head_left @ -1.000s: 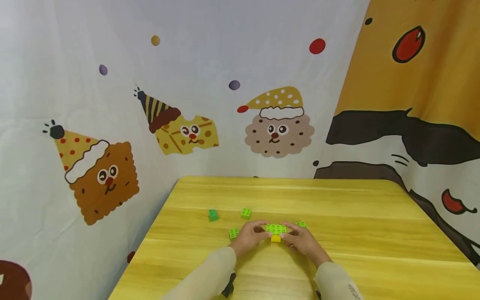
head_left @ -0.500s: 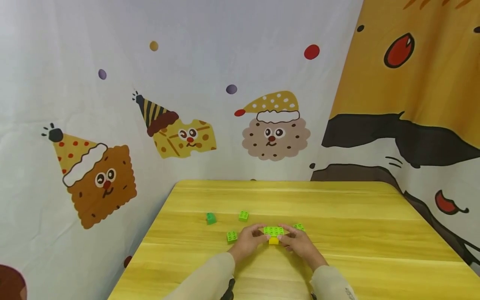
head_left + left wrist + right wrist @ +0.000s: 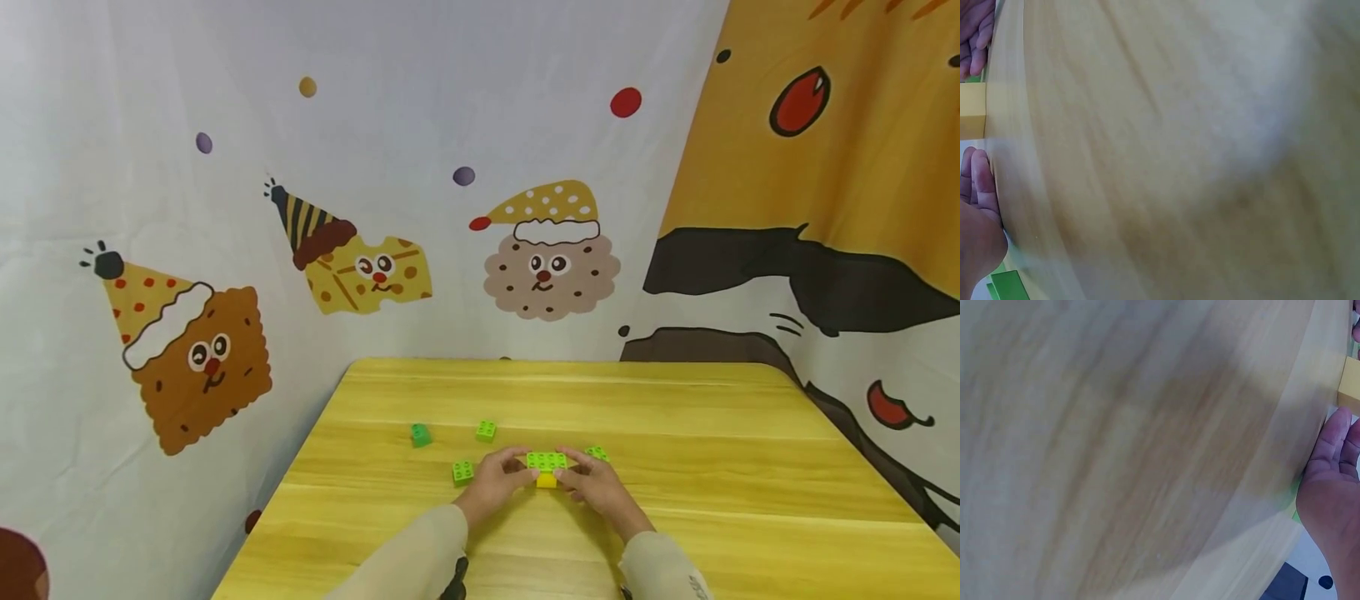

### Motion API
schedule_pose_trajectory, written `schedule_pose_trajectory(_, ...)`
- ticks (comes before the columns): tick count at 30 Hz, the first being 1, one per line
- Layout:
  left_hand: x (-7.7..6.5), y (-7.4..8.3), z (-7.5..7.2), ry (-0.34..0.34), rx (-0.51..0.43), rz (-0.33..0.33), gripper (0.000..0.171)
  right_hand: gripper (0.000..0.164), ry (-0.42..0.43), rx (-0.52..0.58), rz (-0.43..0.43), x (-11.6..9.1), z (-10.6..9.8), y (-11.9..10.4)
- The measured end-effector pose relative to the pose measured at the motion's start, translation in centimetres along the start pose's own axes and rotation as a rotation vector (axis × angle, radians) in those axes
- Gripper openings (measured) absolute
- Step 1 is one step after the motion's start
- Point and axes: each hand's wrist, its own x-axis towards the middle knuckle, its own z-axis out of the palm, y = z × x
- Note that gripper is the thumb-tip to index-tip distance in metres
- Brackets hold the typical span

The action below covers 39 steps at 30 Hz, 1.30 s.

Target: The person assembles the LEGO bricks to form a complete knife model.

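Observation:
In the head view, a long light green toy brick [image 3: 546, 462] with studs on top sits over a yellow brick [image 3: 546, 481]. My left hand [image 3: 493, 483] pinches the green brick's left end between thumb and fingers. At its right end, my right hand [image 3: 602, 487] grips it the same way. The yellow brick [image 3: 971, 111] shows at the edge of the left wrist view, between both hands. It also appears as a yellow block [image 3: 1350, 384] beyond the fingers in the right wrist view. The brick's far side is hidden.
A small light green brick [image 3: 462, 473] lies left of the left hand; another light green brick [image 3: 486, 431] is farther back. A darker green sloped brick [image 3: 421, 435] stands at the left. One green brick [image 3: 597, 453] lies partly behind the right hand. The wooden table [image 3: 735, 467] meets a printed curtain.
The head view has tilted a little, shifting the whole scene slightly. Both hands keep hold of the light green brick, with no clear movement against the table.

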Motion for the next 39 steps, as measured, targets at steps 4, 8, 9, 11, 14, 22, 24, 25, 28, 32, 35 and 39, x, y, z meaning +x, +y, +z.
schedule_pose_trajectory(4, 0.0, 0.1, -0.1, -0.007, -0.008, -0.005, 0.046, 0.056, -0.009, 0.002, 0.009, -0.2, -0.2, -0.1)
schedule_pose_trajectory(8, 0.1, -0.1, -0.2, -0.004, 0.005, -0.012, 0.045, 0.061, -0.015, 0.024, 0.026, -0.2, -0.3, -0.1)
schedule_pose_trajectory(9, 0.2, -0.1, -0.2, -0.002, 0.008, -0.016, 0.045, 0.061, -0.016, 0.032, 0.03, -0.2, -0.3, -0.1)
schedule_pose_trajectory(11, 0.2, -0.2, -0.2, 0.001, 0.015, -0.02, 0.045, 0.063, -0.023, 0.049, 0.025, -0.1, -0.3, -0.1)
schedule_pose_trajectory(14, 0.3, -0.3, -0.2, 0.003, 0.012, -0.021, 0.044, 0.062, -0.015, 0.071, 0.02, 0.0, -0.5, 0.0)
schedule_pose_trajectory(22, 0.2, -0.3, -0.3, -0.006, 0.009, -0.009, 0.044, 0.057, 0.073, 0.092, 0.052, -0.2, -1.8, -0.1)
schedule_pose_trajectory(24, 0.2, -0.3, -0.4, -0.009, 0.01, -0.013, 0.045, 0.056, 0.086, 0.095, 0.048, -0.2, -2.3, -0.2)
schedule_pose_trajectory(25, 0.1, -0.3, -0.4, -0.011, 0.012, -0.014, 0.045, 0.056, 0.093, 0.099, 0.043, -0.2, -2.5, -0.2)
schedule_pose_trajectory(28, 0.1, -0.3, -0.6, -0.014, 0.018, -0.006, 0.046, 0.057, 0.124, 0.081, 0.03, -0.2, -3.3, -0.4)
schedule_pose_trajectory(32, 0.1, -0.3, -0.6, -0.015, 0.013, -0.001, 0.047, 0.058, 0.177, 0.018, 0.025, -0.1, -4.2, -0.4)
schedule_pose_trajectory(35, 0.1, -0.4, -0.5, -0.014, 0.006, 0.003, 0.046, 0.057, 0.219, -0.021, 0.026, 0.0, -4.7, -0.3)
schedule_pose_trajectory(39, 0.1, -0.2, -0.3, -0.009, -0.013, 0.01, 0.045, 0.056, 0.263, -0.028, 0.029, -0.1, -5.1, 0.0)
